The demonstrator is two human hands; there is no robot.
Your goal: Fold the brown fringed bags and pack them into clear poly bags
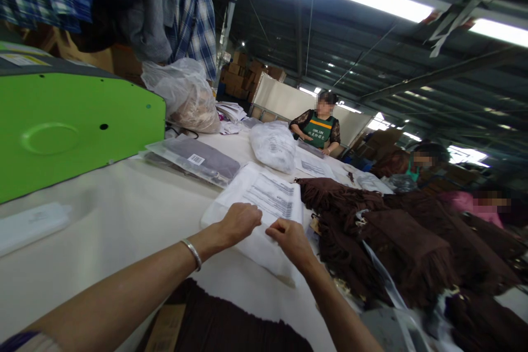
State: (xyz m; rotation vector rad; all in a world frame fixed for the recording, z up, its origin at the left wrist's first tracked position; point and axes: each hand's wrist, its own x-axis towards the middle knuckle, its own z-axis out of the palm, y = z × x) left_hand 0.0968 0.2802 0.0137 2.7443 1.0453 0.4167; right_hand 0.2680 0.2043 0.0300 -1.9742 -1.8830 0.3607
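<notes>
A white plastic bag (270, 257) printed with dark text and barcode-like marks lies on the white table in front of me. My left hand (241, 224) is closed, its fingers pinched on the bag's near part below the print. Close beside it, my right hand (291, 239) pinches the same bag between thumb and bent fingers. A small gap separates the two hands. Just beyond the bag sits a folded grey garment in a clear bag (202, 158) with a barcode sticker. Another stuffed white bag (272, 146) stands farther back.
Brown fringed items (408, 236) are heaped on the right. A green machine (82, 132) stands at left, near a white flat object (33, 225). Dark fringed fabric (239, 322) shows at the near edge. A person in a green apron (322, 131) works across the table.
</notes>
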